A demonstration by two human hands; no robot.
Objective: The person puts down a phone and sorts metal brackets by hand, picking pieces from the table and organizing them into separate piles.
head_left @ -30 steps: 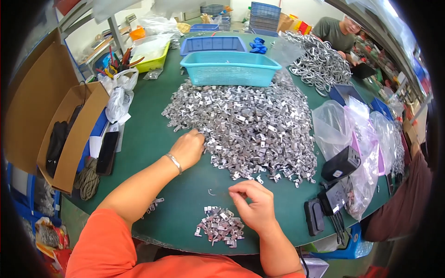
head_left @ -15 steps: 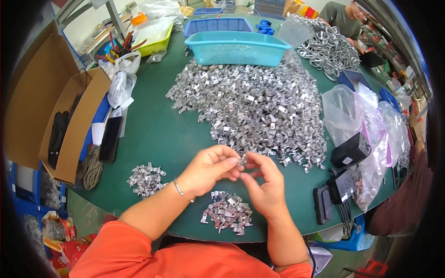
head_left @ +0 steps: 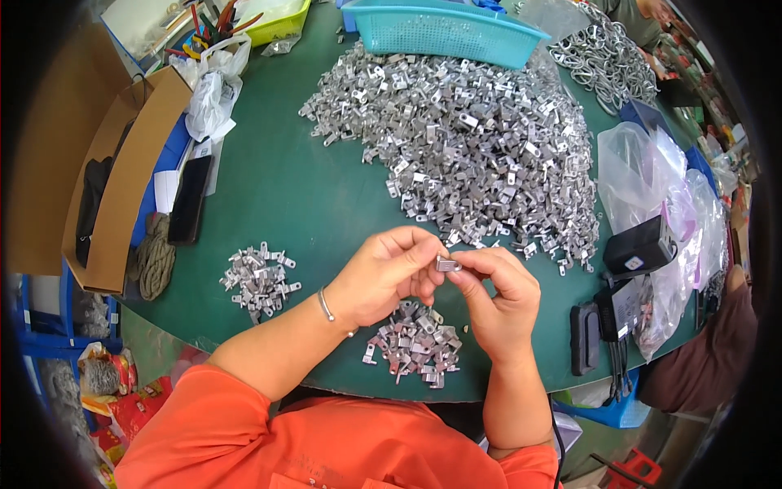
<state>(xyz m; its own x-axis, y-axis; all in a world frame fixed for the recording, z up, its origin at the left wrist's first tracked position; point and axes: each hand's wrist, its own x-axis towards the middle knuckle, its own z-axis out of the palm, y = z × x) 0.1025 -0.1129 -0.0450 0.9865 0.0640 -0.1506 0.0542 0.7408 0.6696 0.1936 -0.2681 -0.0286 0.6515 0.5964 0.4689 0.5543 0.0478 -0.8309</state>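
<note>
A small silvery metal bracket is pinched between the fingertips of both hands over the near middle of the table. My left hand, with a bangle on its wrist, grips it from the left. From the right, the thumb and forefinger of my right hand close on it. Just below the hands lies a small pile of metal brackets. Another small pile sits to the left. Beyond the hands spreads a large heap of the same brackets.
A turquoise basket stands behind the large heap. An open cardboard box and a black phone are at the left. Clear plastic bags and a black boxy device lie at the right. Metal rings are piled far right.
The view has tipped downward, so the table's things sit higher in the picture. Both hands still hold the bracket, which now shows more plainly between the fingertips.
</note>
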